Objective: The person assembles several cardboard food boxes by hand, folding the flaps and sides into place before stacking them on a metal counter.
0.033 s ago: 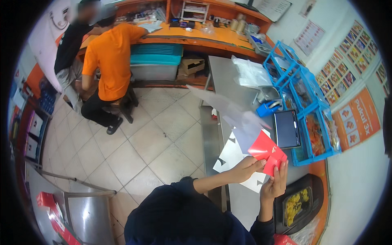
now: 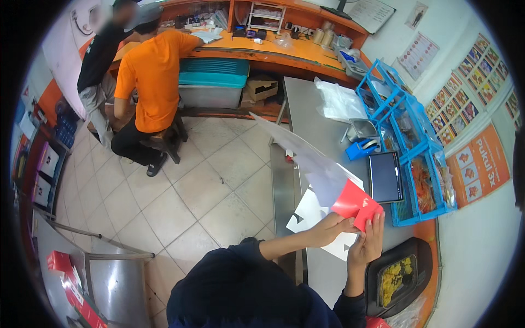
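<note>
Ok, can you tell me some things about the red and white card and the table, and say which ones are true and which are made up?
1. Both hands are on the red and white card. True: the left hand and right hand grip it.
2. The card lies flat on the steel table. False: it is lifted above it.
3. A black tray of yellow food sits near the right hand. True.
4. The crates by the wall are green. False: they are blue.
5. The person in orange is standing. False: seated.

left hand (image 2: 327, 228): fingers curled, pinching, reaching toward 2 o'clock | right hand (image 2: 367, 241): upright, fingers straight, pointing to 12 o'clock | forearms: dark sleeves, entering from 6 o'clock
</note>
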The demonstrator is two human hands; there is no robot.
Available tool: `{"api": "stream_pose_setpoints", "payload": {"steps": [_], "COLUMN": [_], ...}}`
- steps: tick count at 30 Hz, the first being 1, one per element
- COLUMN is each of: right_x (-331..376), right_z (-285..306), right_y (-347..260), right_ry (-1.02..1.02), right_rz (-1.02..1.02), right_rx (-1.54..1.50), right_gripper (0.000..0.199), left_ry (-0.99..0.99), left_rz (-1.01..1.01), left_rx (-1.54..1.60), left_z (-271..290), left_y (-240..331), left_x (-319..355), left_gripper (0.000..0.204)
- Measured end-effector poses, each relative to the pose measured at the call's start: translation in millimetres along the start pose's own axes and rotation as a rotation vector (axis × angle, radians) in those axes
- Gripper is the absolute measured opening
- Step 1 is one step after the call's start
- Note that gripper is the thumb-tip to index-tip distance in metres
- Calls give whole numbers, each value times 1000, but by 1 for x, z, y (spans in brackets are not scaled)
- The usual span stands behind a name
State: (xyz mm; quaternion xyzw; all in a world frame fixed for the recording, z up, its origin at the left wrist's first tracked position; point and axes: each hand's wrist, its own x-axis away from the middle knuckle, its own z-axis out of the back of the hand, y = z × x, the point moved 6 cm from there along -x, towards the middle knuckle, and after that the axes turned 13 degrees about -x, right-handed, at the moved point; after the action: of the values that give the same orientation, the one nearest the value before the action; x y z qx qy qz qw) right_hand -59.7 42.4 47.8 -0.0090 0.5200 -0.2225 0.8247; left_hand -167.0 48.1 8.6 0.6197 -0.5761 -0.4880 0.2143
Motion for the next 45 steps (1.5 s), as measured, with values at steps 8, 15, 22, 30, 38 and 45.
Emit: {"api": "stream_pose_setpoints", "payload": {"steps": [8,15,22,30,38,45], "right_x": [-13,-61,-64,-54,-53,-78], "right_z": [-25,-1,-3,-14,-4,-6], "right_y": [-6,-31,-58,-58,-25,0], "right_ry": [-148,-21,-290,-196,-244,-584], "right_rz": [10,32,459,358,311,-287], "right_rx": [97,-50,181,27,140,-290], "right_gripper": [24,23,21,20,37,53], "left_ry": [148,23,171,167,148,-390], "left_rz": [-274,104,-6,-42,-207,105], "left_rx": [-442,-1025,-1097,-991,-1059,-1559], "left_z": [17,6,17,25,28,29], "left_y": [0,-8,-18,-5,17,59], "left_x": [3,-4,4,7,9,-30], "left_gripper": [28,23,19,25,32,52]}}
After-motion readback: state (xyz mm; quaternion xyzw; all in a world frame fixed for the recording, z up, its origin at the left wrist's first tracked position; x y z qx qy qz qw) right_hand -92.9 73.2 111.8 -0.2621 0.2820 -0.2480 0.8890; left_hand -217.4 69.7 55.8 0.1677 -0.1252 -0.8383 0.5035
